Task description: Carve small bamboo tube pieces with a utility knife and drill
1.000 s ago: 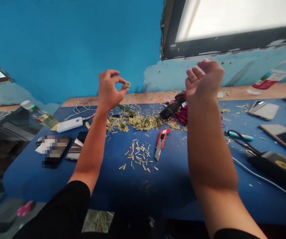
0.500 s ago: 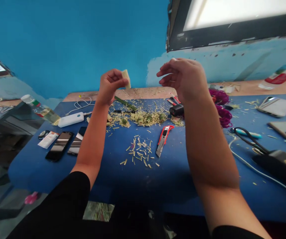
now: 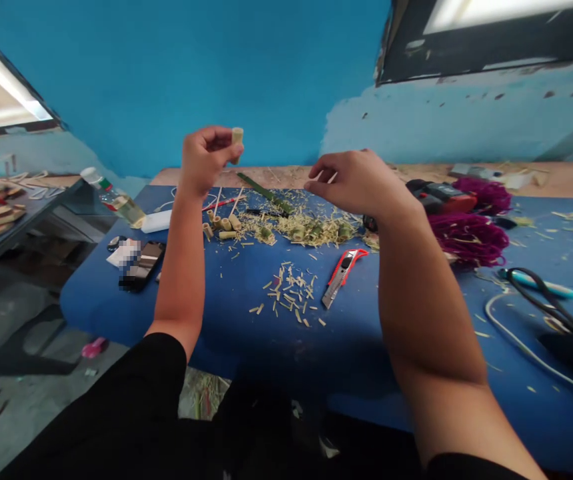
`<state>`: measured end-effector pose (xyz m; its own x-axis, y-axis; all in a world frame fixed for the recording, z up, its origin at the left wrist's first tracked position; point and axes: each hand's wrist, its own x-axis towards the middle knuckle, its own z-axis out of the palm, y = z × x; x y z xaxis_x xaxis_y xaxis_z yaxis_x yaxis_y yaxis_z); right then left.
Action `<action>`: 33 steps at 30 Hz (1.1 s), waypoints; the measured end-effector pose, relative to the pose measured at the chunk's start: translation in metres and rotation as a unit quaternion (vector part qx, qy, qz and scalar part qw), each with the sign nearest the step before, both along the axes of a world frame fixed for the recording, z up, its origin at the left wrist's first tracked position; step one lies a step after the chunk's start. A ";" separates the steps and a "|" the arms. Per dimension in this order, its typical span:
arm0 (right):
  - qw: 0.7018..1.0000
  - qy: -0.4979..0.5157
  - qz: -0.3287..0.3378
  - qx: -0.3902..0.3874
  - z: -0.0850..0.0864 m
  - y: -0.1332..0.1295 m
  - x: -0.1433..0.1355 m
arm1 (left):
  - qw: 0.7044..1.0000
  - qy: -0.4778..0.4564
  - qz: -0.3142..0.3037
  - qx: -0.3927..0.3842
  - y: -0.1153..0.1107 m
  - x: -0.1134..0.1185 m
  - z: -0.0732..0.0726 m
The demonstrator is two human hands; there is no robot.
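- Some way in from the near edge of the blue bench (image 3: 351,340), saw a loose scatter of pale shavings (image 3: 291,293).
- Just to their right, saw a red utility knife (image 3: 342,275) lying flat, with its bare blade angled toward the near edge.
- Farther in, found a thicker heap of shavings (image 3: 316,230) with greenish pieces among it; left of that, spotted short cut tubes (image 3: 224,227) clustered together.
- Off to the right, beyond the forearm, noticed a bundle of purple yarn (image 3: 466,239).
- Held the right hand (image 3: 350,179) raised over the far part, with the grip loosely apart and fingers bent.
- Held a short pale tube (image 3: 237,140) about upright in the left hand (image 3: 207,160), with the grip clamped on it between thumb and fingers, well above the bench.
- Behind everything, faced a blue wall (image 3: 216,60).
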<state>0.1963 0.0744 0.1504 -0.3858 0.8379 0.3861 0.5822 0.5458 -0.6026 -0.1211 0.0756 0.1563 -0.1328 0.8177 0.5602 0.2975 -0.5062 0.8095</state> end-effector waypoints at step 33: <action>0.976 -0.029 0.110 -0.186 -0.059 -0.035 0.080 | 0.847 0.375 0.358 -0.114 -0.169 -0.023 -0.108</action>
<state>0.2767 0.0391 0.0915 -0.5850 0.8099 0.0431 0.5137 0.4111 -0.7531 -0.1439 -0.0929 0.0488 -0.3165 0.7767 0.5445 0.9367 0.1652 0.3088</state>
